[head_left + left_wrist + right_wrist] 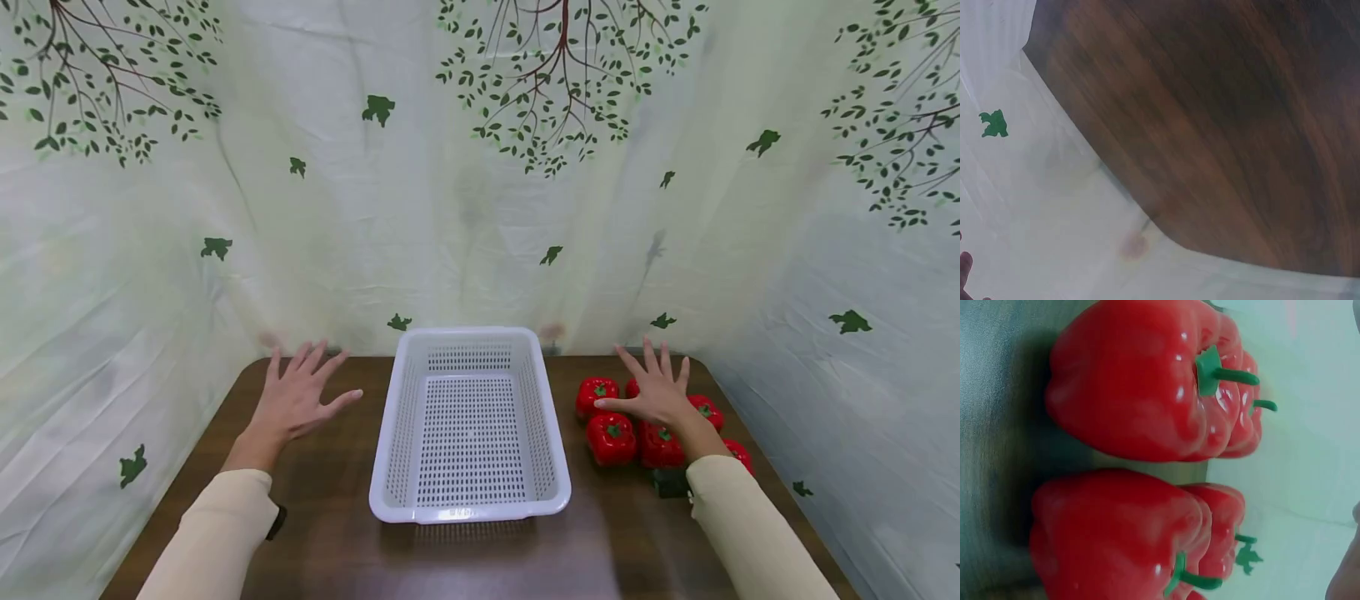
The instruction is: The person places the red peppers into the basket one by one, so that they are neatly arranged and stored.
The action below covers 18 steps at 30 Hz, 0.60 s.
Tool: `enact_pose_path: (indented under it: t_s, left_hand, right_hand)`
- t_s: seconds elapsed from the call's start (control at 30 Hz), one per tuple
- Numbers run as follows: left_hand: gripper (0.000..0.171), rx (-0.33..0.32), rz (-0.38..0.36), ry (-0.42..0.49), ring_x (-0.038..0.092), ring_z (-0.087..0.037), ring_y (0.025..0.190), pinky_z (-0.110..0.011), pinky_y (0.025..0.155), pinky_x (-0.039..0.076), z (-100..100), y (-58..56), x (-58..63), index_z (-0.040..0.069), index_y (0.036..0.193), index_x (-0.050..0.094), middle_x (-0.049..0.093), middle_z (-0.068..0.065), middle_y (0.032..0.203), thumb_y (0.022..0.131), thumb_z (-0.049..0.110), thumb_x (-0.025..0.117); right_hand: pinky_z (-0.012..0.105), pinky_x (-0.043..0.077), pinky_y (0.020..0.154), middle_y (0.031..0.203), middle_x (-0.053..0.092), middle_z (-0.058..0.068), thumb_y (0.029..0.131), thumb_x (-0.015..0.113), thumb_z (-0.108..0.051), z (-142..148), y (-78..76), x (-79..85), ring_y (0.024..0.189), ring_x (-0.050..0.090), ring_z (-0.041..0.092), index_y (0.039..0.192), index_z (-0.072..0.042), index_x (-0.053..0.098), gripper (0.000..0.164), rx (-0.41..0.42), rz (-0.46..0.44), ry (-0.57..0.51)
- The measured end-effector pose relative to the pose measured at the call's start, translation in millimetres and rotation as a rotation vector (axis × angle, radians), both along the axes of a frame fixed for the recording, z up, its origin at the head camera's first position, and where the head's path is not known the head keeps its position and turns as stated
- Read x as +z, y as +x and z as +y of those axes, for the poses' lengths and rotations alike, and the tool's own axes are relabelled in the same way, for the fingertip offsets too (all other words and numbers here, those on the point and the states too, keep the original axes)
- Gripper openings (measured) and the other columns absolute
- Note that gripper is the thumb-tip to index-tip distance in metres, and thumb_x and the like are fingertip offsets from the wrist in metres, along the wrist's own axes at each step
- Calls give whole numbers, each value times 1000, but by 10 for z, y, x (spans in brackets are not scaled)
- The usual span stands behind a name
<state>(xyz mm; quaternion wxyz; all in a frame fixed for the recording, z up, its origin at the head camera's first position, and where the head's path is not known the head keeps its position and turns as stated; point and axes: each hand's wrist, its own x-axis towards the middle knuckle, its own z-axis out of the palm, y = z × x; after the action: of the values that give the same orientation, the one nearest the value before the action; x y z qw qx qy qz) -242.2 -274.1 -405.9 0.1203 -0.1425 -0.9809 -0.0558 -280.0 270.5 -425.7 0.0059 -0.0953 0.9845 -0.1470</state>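
Note:
My left hand [294, 402] is spread with straight fingers above the left part of the table, holding nothing. To the right, my right hand [654, 392] is spread the same way over a group of shiny red bell peppers [611, 439] with green stems, and it partly hides some of them. In the right wrist view the bell peppers [1129, 381] lie close together on the table, with a bit of a finger [1344, 575] at the right edge. Between the hands stands a white perforated plastic basket [558, 467] with nothing inside.
The dark brown wooden table [322, 550] has rounded far corners. Pale curtains [480, 208] printed with leaves and branches hang around it at the back and sides. A dark block-like object [670, 482] lies by the peppers near the right sleeve.

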Motion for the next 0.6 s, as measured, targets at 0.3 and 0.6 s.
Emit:
enact_pose_path:
  t_s: [0.3, 0.6]
  left_hand:
    - [74, -6, -55, 104, 21, -46, 139, -71, 107, 3, 46, 47, -49, 11, 146, 38, 28, -26, 151, 91, 60, 49]
    - [69, -39, -115, 255, 28, -48, 135, -72, 105, 10, 139, 86, -134, 7, 143, 42, 34, -28, 148, 91, 51, 55]
  right_hand:
    - [71, -18, 100, 157, -8, 26, 78, 62, -68, 212, 137, 51, 140, -18, 49, 155, -18, 14, 104, -21, 21, -75]
    - [76, -11, 99, 156, -6, 29, 75, 69, -60, 541, 313, -76, 139, -15, 52, 155, -17, 13, 106, -56, 71, -168]
